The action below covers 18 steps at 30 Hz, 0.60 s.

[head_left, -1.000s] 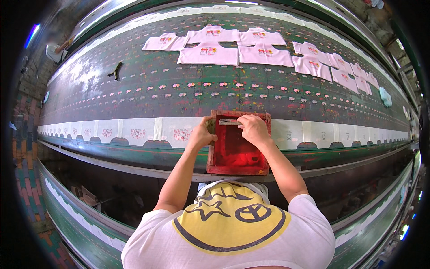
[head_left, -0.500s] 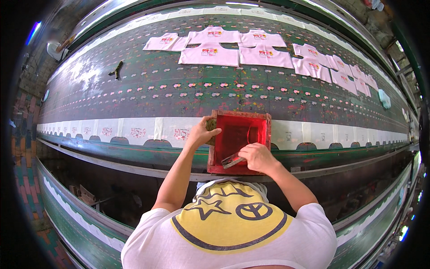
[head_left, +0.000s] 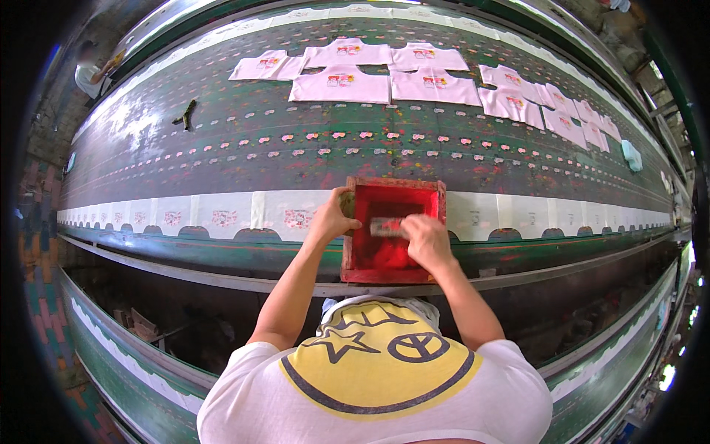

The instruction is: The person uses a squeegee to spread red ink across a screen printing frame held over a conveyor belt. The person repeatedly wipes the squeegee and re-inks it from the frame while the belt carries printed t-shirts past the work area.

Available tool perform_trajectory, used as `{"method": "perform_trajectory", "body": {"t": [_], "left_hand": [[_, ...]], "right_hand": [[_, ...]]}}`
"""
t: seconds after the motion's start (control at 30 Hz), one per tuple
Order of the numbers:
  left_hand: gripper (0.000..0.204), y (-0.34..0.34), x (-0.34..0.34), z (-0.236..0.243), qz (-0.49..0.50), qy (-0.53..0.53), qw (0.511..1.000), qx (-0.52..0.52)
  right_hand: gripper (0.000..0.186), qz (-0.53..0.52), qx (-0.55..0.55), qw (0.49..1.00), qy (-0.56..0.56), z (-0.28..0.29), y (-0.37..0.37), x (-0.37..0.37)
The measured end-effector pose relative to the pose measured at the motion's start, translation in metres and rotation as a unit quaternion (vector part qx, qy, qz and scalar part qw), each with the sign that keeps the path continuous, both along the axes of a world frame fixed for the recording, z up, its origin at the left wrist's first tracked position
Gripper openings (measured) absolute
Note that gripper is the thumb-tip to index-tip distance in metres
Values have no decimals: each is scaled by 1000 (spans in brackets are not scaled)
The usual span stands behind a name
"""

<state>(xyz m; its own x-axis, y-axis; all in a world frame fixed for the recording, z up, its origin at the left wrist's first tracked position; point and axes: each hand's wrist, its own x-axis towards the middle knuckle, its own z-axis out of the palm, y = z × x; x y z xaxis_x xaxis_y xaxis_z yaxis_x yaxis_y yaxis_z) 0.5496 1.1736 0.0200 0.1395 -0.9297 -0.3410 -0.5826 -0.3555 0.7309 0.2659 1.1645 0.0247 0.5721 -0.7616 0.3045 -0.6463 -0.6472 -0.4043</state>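
My left hand (head_left: 334,216) grips the left side of a square red-stained wooden screen frame (head_left: 393,275), thumb against its edge. Inside the frame, my right hand (head_left: 424,238) holds a short flat squeegee (head_left: 384,226) crosswise over the red mesh; both are slightly blurred by motion. The frame lies on a white strip of fabric pieces (head_left: 226,219) along the near edge of the long green printing table (head_left: 251,174). Small printed motifs show on the pieces left of the frame, with fainter ones to the right; the piece beneath the frame is hidden.
Pink printed garment pieces (head_left: 336,86) lie toward the table's far side. A dark tool (head_left: 184,116) rests at left, pale blue cloth (head_left: 631,155) at right. A metal rail (head_left: 207,271) runs along the near edge. A person (head_left: 90,74) stands at the far left.
The squeegee in my right hand went from the top of the frame down to its near side, then came back up to the middle. My left hand stays at the frame.
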Motion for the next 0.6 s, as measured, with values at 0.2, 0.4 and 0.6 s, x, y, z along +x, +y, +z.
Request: {"method": "perform_trajectory", "body": {"t": [0.2, 0.4, 0.6], "left_hand": [[90, -5, -10, 8, 19, -7, 999, 38], [85, -3, -30, 11, 56, 81, 995, -31], [86, -20, -118, -2, 65, 108, 990, -66]], "right_hand": [[23, 17, 18, 1000, 2, 14, 60, -10], [23, -4, 37, 999, -28, 24, 35, -39], [15, -25, -10, 999, -22, 41, 19, -124]]}}
